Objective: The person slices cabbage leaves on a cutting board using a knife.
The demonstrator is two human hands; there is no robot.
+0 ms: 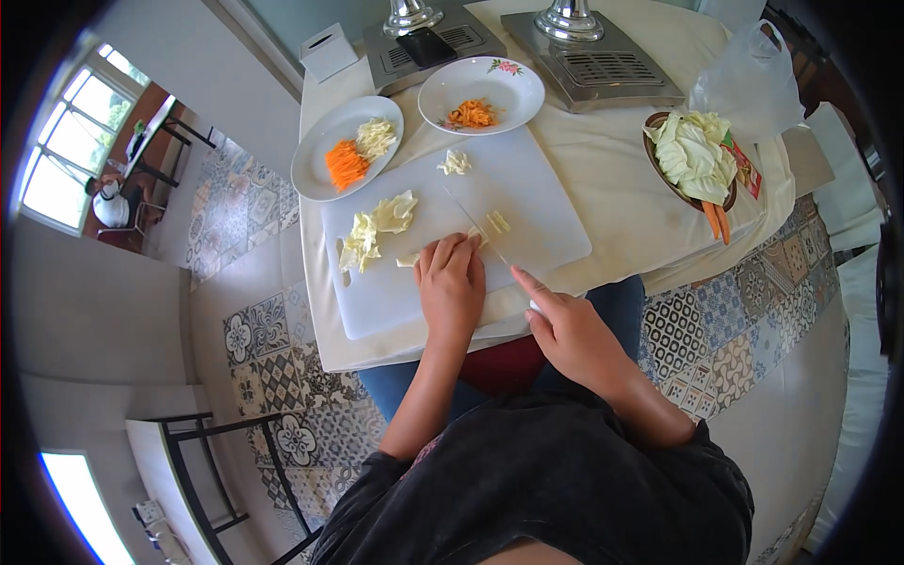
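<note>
Cream cloth (621, 179) is covering the table, and a white board (546, 226) is lying on it, slanting near the torso. Beyond the board's far-left edge, an oval plate (309, 162) is holding orange and pale shreds in two heaps; at its far edge, a flowered plate (438, 87) is holding more orange shreds. To the board's right, a whole cabbage (692, 155) is resting in a basket with carrots (716, 222) poking out.

Over the board's near part, the left hand (454, 284) is pressing down with bunched, curled fingers, pinning a cabbage strip (408, 261). From the board's near-right side, the right hand (576, 337) is gripping a knife (482, 226) by its handle, the index finger stretching along the blade's spine. The blade is pointing toward the board's far-left side, passing just right of the left fingertips. The strip is mostly hiding under those fingers; its long axis seems to be running roughly left to right, crossing the blade's line. The left hand is plainly nearer to it.

Loose leaves (377, 226) are sitting at the board's left, a small pale pile (454, 163) near its far edge, and cut bits (498, 222) just right of the blade.
</note>
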